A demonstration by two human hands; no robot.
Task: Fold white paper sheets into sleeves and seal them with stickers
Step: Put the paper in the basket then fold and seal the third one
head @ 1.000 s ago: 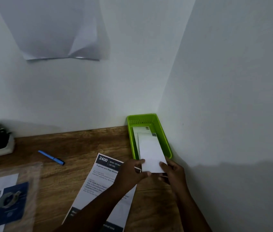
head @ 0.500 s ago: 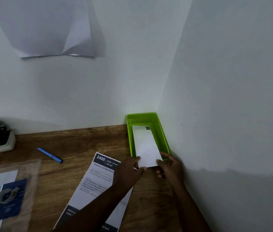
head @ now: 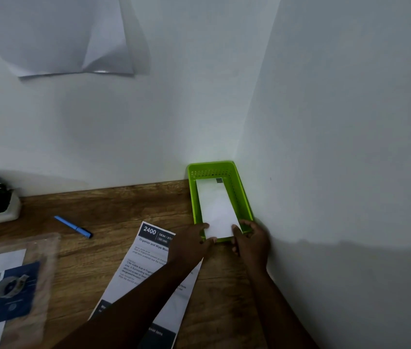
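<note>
Folded white sleeve (head: pixel 217 210) lies flat inside green basket (head: pixel 246 197), near end overhanging front rim. Left hand (head: pixel 192 244) and right hand (head: pixel 252 239) pinch near corners, fingers (head: pixel 234 229) curled on paper. Advice: lower squarely on stack, release both corners together, avoid creasing. Paper thin, matte; basket rigid perforated plastic, rectangular; surface (head: pixel 113 205) wood-grain.

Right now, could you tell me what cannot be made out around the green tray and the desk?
- Head view: anything under the top folded sleeve in the green tray is covered by it.
- The sleeve's near edge is hidden by the left hand and right hand.
- The small print on the printed sheet is too small, and the left forearm crosses it.
- The plastic bag is blurred and cut off by the left edge.
</note>
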